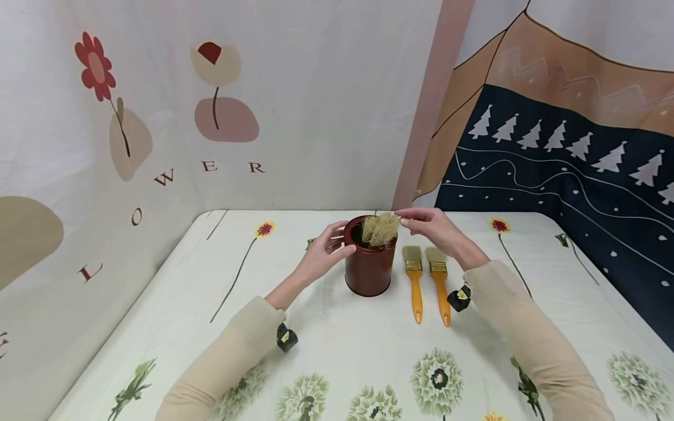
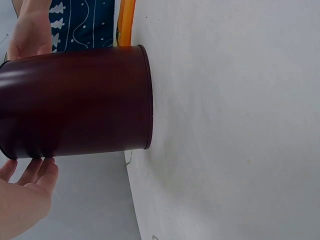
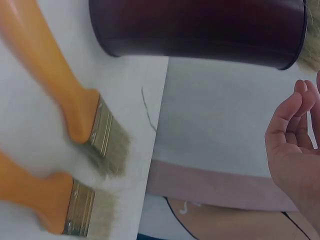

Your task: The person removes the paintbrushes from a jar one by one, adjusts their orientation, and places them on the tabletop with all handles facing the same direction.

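A dark red cylindrical can [image 1: 368,272] stands upright on the table, its top uncovered. From its mouth a tuft of pale yellow fibre [image 1: 381,230] bulges over the right side of the rim. My left hand [image 1: 325,251] is at the can's left side, fingers spread near the rim; the left wrist view shows its fingertips [image 2: 47,167] at the can wall. At the tuft's right edge is my right hand [image 1: 429,227], fingers slightly bent. The right wrist view shows those fingers [image 3: 285,120] just beside the fibre [image 3: 312,45], with nothing visible between them.
Two flat paintbrushes with orange handles, the nearer-to-can brush [image 1: 415,286] and the outer brush [image 1: 439,286], lie side by side right of the can, bristles away from me. A flower-printed cloth [image 1: 326,345] covers the table. Printed fabric [image 1: 326,117] hangs behind it.
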The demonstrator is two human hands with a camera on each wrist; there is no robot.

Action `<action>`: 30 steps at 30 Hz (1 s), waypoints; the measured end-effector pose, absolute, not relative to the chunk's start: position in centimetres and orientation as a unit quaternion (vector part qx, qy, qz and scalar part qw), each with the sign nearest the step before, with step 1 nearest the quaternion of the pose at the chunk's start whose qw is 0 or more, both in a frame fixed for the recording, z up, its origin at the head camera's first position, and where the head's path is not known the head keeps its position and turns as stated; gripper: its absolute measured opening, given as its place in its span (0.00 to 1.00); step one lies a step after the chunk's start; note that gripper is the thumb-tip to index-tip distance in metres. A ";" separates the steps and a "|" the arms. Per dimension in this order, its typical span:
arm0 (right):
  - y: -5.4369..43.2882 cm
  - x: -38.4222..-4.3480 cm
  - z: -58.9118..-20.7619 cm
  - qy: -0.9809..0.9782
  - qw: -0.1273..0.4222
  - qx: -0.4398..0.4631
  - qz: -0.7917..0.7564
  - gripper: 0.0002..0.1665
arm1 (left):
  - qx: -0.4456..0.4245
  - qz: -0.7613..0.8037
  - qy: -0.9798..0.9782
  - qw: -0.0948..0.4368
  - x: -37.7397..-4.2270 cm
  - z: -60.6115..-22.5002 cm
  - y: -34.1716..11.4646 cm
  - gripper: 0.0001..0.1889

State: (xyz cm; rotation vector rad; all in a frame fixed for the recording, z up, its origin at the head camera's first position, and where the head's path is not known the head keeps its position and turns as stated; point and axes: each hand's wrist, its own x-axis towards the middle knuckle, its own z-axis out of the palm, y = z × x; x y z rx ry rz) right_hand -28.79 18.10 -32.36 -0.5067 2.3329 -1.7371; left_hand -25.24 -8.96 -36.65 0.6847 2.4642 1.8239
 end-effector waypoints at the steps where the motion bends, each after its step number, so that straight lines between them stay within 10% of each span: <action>1: 18.0 -28.8 -32.3 0.784 0.096 -0.175 -0.588 0.24 | 0.217 0.581 0.785 0.001 -25.2 -36.7 -9.0 0.31; 30: 16.9 -28.6 -31.7 0.768 0.020 -0.209 -0.605 0.12 | 0.236 0.589 0.772 0.011 -23.5 -34.3 -8.8 0.29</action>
